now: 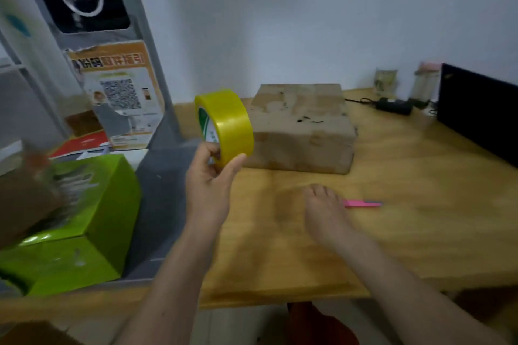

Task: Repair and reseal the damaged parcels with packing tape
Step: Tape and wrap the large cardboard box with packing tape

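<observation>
Two bare forearms are rising from the bottom edge of the frame toward a light wooden tabletop [406, 221]. At centre right, the right hand [325, 213] is lying palm-down and empty, fingers loosely spread and blurred, so whether it is touching the wood is unclear. Just right of its fingertips, a slim pink-handled cutter [363, 203] is lying flat, its long axis running left to right, apparently close enough for that hand to take.

At centre left, the left hand [208, 179] is gripping a round roll of yellow packing tape [224, 123], thumb and fingers closed on its lower rim, holding it upright with its open core facing left. No loose tape end is visible.

Beyond the roll, toward the upper centre, a worn brown cardboard parcel [301, 126] is sitting flat on the table, its long side running left to right. It is lying just behind and to the right of the roll, so the left hand is the nearer 1. A green carton [84, 227] is resting at lower left; a black screen [476, 117] is standing at far right.
</observation>
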A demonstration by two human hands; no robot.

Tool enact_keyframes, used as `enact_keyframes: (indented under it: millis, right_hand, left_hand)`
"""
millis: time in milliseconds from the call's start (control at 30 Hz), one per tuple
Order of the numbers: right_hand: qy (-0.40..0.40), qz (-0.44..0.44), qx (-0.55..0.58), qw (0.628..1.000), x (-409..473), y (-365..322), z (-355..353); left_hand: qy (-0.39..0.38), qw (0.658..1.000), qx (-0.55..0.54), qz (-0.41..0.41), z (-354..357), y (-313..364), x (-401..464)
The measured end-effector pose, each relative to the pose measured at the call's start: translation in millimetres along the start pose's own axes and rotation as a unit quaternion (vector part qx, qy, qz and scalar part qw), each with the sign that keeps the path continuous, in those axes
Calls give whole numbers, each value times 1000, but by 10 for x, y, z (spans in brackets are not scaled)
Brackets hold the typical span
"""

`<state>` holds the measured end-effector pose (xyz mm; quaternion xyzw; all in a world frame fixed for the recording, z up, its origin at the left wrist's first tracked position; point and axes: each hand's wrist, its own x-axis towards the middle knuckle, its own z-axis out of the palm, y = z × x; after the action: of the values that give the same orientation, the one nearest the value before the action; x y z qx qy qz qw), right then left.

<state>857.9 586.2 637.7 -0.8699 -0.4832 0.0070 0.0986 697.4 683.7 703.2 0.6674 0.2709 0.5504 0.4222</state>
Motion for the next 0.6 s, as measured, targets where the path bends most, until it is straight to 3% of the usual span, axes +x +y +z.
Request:
enact_keyframes:
  millis: [300, 433, 533, 600]
  right_hand:
    - [55, 33, 30, 997, 182, 1125, 78]
    - [29, 74, 37, 996, 322, 1518, -42]
    - [20, 87, 57, 994, 469, 1596, -105]
    - [55, 97, 111, 988, 534, 1492, -141]
  left_hand:
    - [-28, 996, -61, -51, 1034, -189, 18]
    - [-32, 997, -48, -42, 1291, -252, 72]
    - [-33, 997, -52, -51, 1403, -323, 138]
    - [-34, 996, -56, -59, 1434, -378, 164]
